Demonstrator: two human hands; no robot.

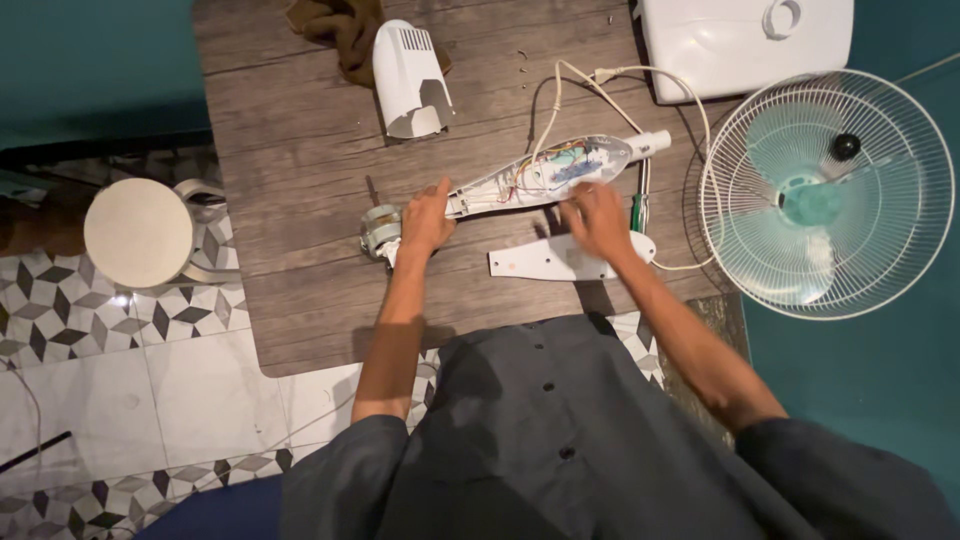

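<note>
Patterned floor tiles and teal walls surround a wood-grain desk [300, 150], which carries a fan taken to pieces, its parts spread apart so that each lies in plain reach of the person leaning over the near edge. Largest is the fan head [826, 193], laid flat past the desk's right edge with its wire grille facing up and the pale blue blades showing through, apparently set aside there to keep the work space open. At the far right corner sits a white base [745, 40], and a white cord [690, 120] loops from it toward the middle. Beside the left edge, off the desk, stands a round stool [138, 232]. Near the far edge a white motor cover [410, 80] lies on its side, partly over a brown rag [340, 30]. Across the middle lies the opened neck [545, 175], its shell upward so the coloured wires inside are exposed. The left hand [427, 217] presses down on its left end, just by the motor [380, 232], fingers curled loosely over the shell, seemingly to steady it. The right hand [597, 217] is blurred over the neck's right half; whether its fingers pinch anything cannot be told. Just nearer lies the flat white cover plate [545, 262], and a green screwdriver [637, 212] rests by the right hand. A few small screws [522, 62] lie toward the far edge.
</note>
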